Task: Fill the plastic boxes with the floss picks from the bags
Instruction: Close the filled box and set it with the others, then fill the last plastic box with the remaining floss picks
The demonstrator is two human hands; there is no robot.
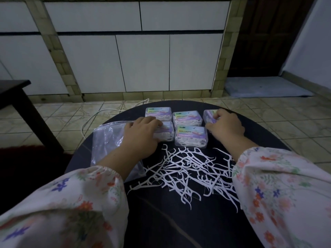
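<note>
A round dark bench (161, 221) carries five clear plastic boxes with pastel labels, and the loose pile of white floss picks (188, 172) spread across its middle serves as the landmark. Just beyond the pile stands the near middle box (191, 136), lid closed and picks visible through its wall; directly behind that one sits the far middle box (187, 119). Beyond the pile's left end, the left hand (141, 136) rests palm down with its fingers curled over the near left box (165, 132), covering most of its lid, and the far left box (158, 112) stands just behind it. Beyond the pile's right end, the right hand (225, 127) curls its fingers onto the right box (209, 115), gripping its near edge; whether that lid is open cannot be told. Left of the pile, partly under the left forearm, lies a crumpled clear plastic bag (107, 140), flattened against the bench. Both arms wear floral sleeves (80, 203), and the right sleeve covers the pile's right edge. Farther beyond the boxes, off the bench, a white cable (95, 117) trails over the tiled floor (62, 119) before white cabinet doors (143, 63).
</note>
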